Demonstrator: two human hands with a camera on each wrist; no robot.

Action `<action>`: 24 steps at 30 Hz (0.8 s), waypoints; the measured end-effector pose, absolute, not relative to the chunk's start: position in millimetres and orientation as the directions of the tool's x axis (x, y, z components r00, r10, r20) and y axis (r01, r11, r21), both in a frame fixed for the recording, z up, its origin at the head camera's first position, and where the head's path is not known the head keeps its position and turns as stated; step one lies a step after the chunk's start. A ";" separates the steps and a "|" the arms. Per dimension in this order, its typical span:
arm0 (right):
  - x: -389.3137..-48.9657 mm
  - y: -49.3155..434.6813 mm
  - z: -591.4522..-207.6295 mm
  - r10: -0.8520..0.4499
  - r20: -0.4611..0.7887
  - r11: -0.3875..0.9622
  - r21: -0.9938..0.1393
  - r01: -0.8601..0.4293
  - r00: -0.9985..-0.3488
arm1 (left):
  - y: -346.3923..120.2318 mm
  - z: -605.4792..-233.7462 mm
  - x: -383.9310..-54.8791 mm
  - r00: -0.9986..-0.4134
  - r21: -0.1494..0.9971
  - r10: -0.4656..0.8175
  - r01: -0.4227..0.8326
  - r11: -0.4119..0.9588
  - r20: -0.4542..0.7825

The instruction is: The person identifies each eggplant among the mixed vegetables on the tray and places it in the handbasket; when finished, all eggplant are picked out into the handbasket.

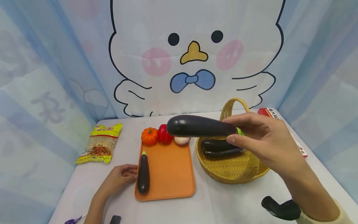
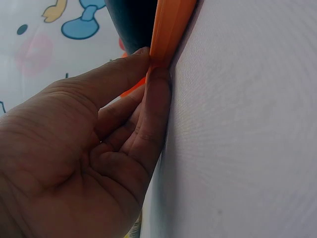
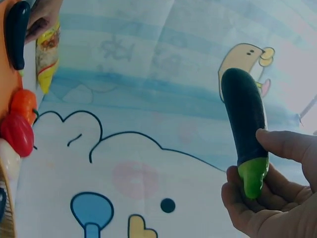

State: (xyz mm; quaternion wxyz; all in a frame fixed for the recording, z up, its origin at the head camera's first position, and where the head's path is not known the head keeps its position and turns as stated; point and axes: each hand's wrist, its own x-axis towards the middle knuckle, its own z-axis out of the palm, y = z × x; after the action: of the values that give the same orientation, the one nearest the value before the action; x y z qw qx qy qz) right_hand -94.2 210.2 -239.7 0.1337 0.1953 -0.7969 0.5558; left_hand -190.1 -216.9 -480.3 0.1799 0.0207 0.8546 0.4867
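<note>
An eggplant (image 1: 195,126) is held in the air by my right hand (image 1: 260,140), which pinches it near its green stem end (image 3: 253,173). It lies roughly level in the head view, its rounded end pointing left over the back of the orange tray (image 1: 170,174). My left hand (image 1: 120,179) pinches the tray's left rim, thumb above and fingers at the side in the left wrist view. A second eggplant (image 1: 143,174) lies lengthwise on the tray close to that hand. Below the raised eggplant, the wicker basket (image 1: 232,175) holds more dark eggplants (image 1: 221,149).
Along the tray's back edge sit an orange pumpkin (image 1: 149,136), a red pepper (image 1: 165,135) and a whitish vegetable (image 1: 182,141), partly covered. A yellow food packet (image 1: 99,143) lies at left. A red-and-white box (image 1: 267,112) stands behind the basket, whose handle (image 1: 236,102) arches up.
</note>
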 end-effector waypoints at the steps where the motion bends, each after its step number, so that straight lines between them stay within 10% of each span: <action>1: -93.6 214.7 -238.3 -0.165 0.432 0.272 -0.844 -0.462 -0.887 | -217.0 -480.5 -190.2 -0.935 0.840 0.210 -0.141 0.524 -0.287; 7: -92.2 240.0 -233.4 -0.153 0.441 0.122 -0.880 -0.460 -0.884 | -217.2 -480.3 -190.4 -0.935 0.835 0.201 -0.146 0.530 -0.292; 24: -96.8 328.7 -241.3 -0.039 0.531 0.301 -0.802 -0.516 -0.847 | -215.9 -481.7 -190.9 -0.940 0.827 0.189 -0.142 0.544 -0.285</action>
State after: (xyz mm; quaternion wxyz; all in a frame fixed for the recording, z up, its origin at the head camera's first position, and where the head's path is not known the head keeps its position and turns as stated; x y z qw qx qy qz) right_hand -96.8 328.7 -241.3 0.2119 0.1782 -0.7782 0.5636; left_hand -190.9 -215.9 -481.7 0.1730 0.0136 0.8613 0.4775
